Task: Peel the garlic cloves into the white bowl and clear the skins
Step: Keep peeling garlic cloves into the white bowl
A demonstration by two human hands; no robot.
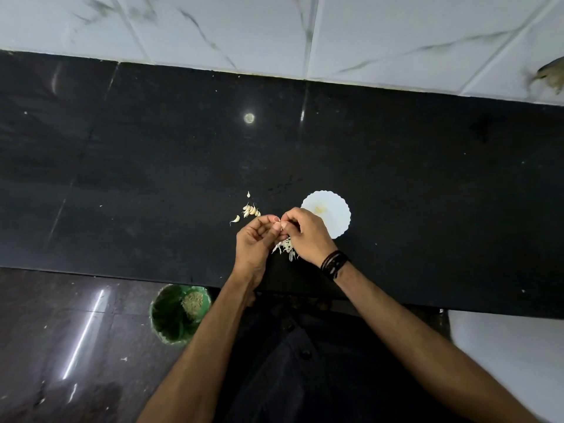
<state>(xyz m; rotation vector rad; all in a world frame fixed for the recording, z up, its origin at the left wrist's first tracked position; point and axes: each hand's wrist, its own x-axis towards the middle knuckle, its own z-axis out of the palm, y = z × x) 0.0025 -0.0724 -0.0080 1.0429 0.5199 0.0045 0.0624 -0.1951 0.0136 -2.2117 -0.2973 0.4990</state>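
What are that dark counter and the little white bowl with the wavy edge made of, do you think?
The counter looks like polished black stone, perhaps granite: it mirrors a lamp as a bright spot and shows faint seams between slabs. The white bowl has a matte, even white surface and a thin scalloped rim, which suggests plastic or paper; ceramic cannot be ruled out from here.

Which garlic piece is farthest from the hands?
The lone garlic clove at the top, pointing up, apart from the cluster of cloves below it.

I see both hands, left hand [254, 239] and right hand [305, 233], pinching one garlic clove [277, 220] beside the white bowl [334, 219], above loose skins [285, 248].
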